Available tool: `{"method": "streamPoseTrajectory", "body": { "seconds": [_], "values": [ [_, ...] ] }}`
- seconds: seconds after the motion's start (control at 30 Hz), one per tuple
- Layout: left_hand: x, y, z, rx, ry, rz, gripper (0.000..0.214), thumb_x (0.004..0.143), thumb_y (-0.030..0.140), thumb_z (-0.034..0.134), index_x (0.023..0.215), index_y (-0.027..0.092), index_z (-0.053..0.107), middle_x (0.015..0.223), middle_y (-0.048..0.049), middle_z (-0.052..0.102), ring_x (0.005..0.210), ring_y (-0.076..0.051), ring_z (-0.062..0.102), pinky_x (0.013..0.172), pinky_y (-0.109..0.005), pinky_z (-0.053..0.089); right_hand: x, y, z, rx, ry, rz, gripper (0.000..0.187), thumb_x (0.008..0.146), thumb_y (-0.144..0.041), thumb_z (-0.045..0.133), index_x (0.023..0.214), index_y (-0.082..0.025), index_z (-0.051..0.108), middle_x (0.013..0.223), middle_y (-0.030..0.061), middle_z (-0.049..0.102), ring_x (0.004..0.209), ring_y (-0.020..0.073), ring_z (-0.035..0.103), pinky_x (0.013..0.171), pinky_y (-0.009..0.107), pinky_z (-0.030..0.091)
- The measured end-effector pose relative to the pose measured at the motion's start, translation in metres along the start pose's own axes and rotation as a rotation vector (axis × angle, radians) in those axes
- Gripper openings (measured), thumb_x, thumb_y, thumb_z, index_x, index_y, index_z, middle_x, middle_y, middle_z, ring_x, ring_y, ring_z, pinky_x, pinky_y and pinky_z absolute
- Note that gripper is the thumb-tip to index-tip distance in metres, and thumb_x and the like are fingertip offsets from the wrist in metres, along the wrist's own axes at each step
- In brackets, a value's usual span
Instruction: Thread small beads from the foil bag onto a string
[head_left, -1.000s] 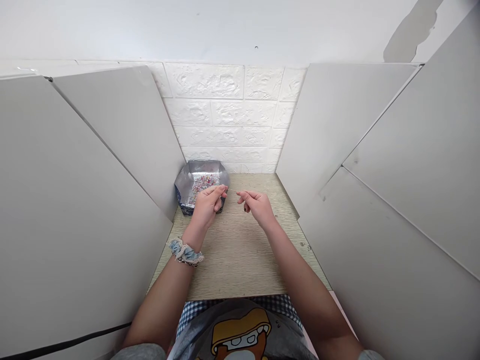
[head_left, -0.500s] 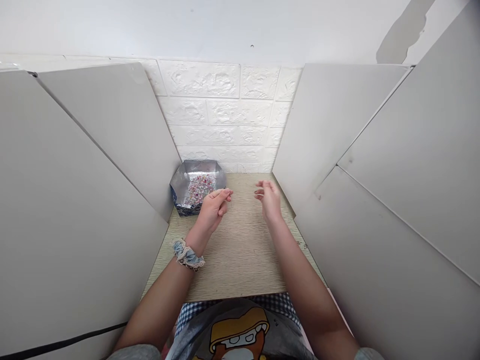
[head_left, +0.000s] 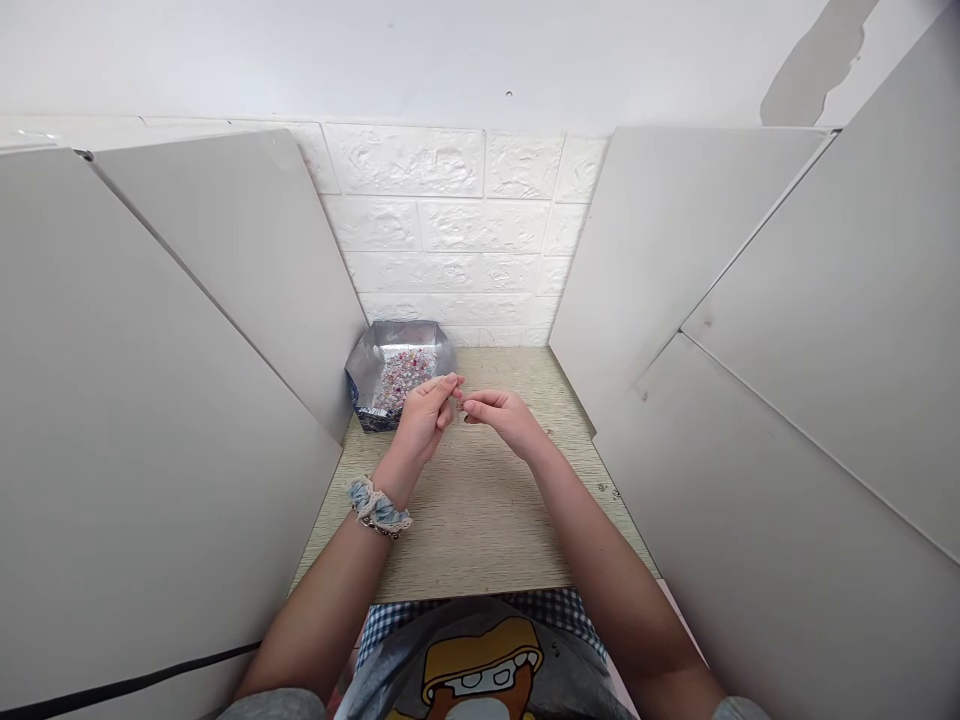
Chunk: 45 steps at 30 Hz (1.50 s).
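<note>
My left hand (head_left: 426, 412) is closed in a pinch, in front of the bead box. A very thin strand, like thread, shows faintly at its fingertips. My right hand (head_left: 504, 415) meets it from the right, with thumb and forefinger pressed together just below the left fingertips. Whatever lies between the right fingertips is too small to make out. Many small pink, white and clear beads (head_left: 405, 375) lie in a silver-lined, dark-sided box (head_left: 364, 375) at the back left, partly covered by my left hand.
Both hands are over a wooden tabletop (head_left: 480, 540). White panels (head_left: 247, 250) (head_left: 675, 230) enclose it left and right, with a white brick-patterned wall (head_left: 450, 225) behind. Tiny bits (head_left: 607, 490) lie by the right edge. A black cable (head_left: 135, 685) runs at lower left.
My right hand has moved left, from apart over the table's right side to my left fingertips, and its fingers have closed into a pinch. My left hand has stayed nearly still.
</note>
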<state>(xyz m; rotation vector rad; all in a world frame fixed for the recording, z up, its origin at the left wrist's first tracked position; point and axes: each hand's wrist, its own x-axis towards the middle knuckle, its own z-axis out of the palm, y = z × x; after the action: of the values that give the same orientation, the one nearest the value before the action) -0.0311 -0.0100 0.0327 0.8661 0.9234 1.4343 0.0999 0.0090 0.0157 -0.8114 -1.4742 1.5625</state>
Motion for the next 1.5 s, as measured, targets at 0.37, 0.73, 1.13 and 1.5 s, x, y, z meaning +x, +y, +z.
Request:
{"method": "streamPoseTrajectory", "body": {
  "seconds": [0.37,0.73,1.13,1.5],
  "values": [
    [0.0,0.0,0.001,0.15,0.012,0.049,0.027,0.065,0.038,0.064,0.076,0.013,0.062,0.061,0.0018,0.054,0.035,0.0,0.031,0.037,-0.017,0.024,0.0,0.002,0.003,0.013,-0.015,-0.043,0.022,0.067,-0.035,0.062,0.08,-0.018,0.067,0.079,0.0019,0.062,0.072,0.0107,0.051,0.068,0.025,0.041],
    [-0.005,0.014,0.0,0.497,0.044,0.104,0.032,0.064,0.034,0.064,0.087,0.012,0.063,0.064,-0.0027,0.059,0.039,-0.004,0.04,0.04,-0.018,0.031,-0.002,-0.006,0.001,0.013,0.064,0.014,0.021,0.066,-0.028,0.059,0.083,-0.019,0.067,0.079,0.0008,0.062,0.058,0.0063,0.048,0.064,0.024,0.043],
    [-0.002,0.008,-0.004,0.632,0.004,0.068,0.037,0.058,0.035,0.067,0.087,0.012,0.064,0.075,-0.0075,0.064,0.037,-0.004,0.042,0.04,-0.019,0.034,-0.002,-0.003,0.001,-0.119,0.142,-0.068,0.026,0.068,-0.035,0.058,0.087,-0.019,0.067,0.085,0.0031,0.063,0.062,0.0093,0.05,0.063,0.024,0.043],
    [-0.003,0.011,-0.003,0.614,0.026,0.071,0.037,0.058,0.032,0.067,0.089,0.012,0.064,0.074,-0.0054,0.061,0.039,-0.004,0.041,0.038,-0.018,0.032,0.002,0.006,-0.001,-0.298,0.397,-0.031,0.022,0.069,-0.035,0.053,0.074,-0.015,0.061,0.072,0.0021,0.06,0.06,0.0113,0.051,0.059,0.025,0.042]
  ]
}}
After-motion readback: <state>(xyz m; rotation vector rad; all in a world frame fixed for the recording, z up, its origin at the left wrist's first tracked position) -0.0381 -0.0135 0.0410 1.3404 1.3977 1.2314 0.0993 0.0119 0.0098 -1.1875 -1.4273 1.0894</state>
